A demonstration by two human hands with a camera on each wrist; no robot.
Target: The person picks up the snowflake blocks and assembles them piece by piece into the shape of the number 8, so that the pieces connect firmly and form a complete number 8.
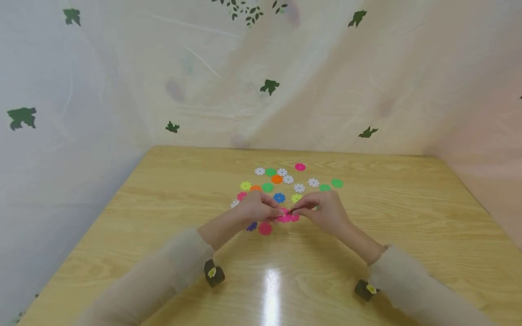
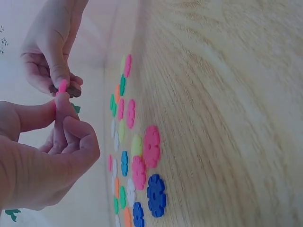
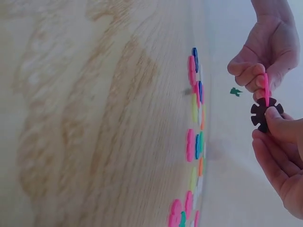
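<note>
My left hand [image 1: 258, 208] pinches a pink notched snowflake disc [image 3: 266, 86] by its edge. The thumb and fingers of my right hand [image 1: 325, 212] grip a dark, nearly black disc [image 3: 259, 115] of the same kind. In the right wrist view the two discs meet edge to edge, the pink one seen side-on and the dark one face-on. Whether their slots interlock I cannot tell. Both hands are raised above the table, over the loose discs. In the left wrist view the fingers partly hide the held discs.
Many loose discs lie scattered on the wooden table [image 1: 163, 203], among them a blue disc [image 1: 279, 198], an orange disc [image 1: 277, 179] and a green disc [image 1: 337, 183]. Behind the table hangs a pale curtain [image 1: 220, 90] with green leaf shapes. Dark wrist devices sit under both sleeves.
</note>
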